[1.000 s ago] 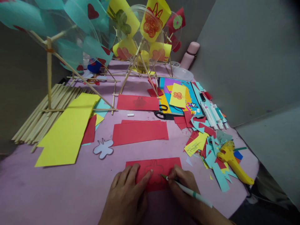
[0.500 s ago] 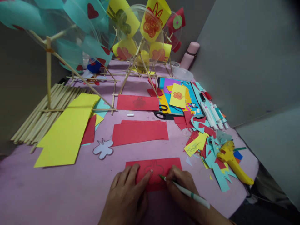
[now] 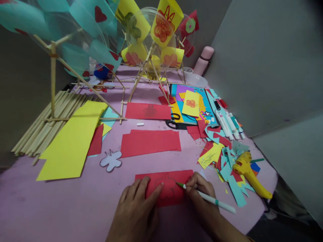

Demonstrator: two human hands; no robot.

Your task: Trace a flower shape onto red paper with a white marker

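Note:
A red paper strip (image 3: pixel 168 201) lies at the near middle of the table, with a butterfly outline drawn on it. My left hand (image 3: pixel 137 200) rests flat on the strip's left part, fingers stretched out. In my right hand (image 3: pixel 202 191) is a white marker (image 3: pixel 212 200) with a green tip, held in a writing grip over the strip's right side. The tip is at the outline's right wing; whether it touches the paper I cannot tell. A white butterfly cutout (image 3: pixel 111 160) and more red strips (image 3: pixel 150 143) lie just beyond.
Yellow paper sheets (image 3: pixel 70 144) and wooden sticks (image 3: pixel 47 121) lie to the left. Paper scraps (image 3: pixel 212 154), a yellow glue gun (image 3: pixel 252 174), markers (image 3: pixel 224 124) and black scissors (image 3: pixel 173 123) are to the right. Stick stands with paper wheels (image 3: pixel 148 57) rise at the back.
My right hand has shifted slightly right, carrying the marker tip up and right along the outline. The marker now lies at a flatter angle. My left hand stays in place.

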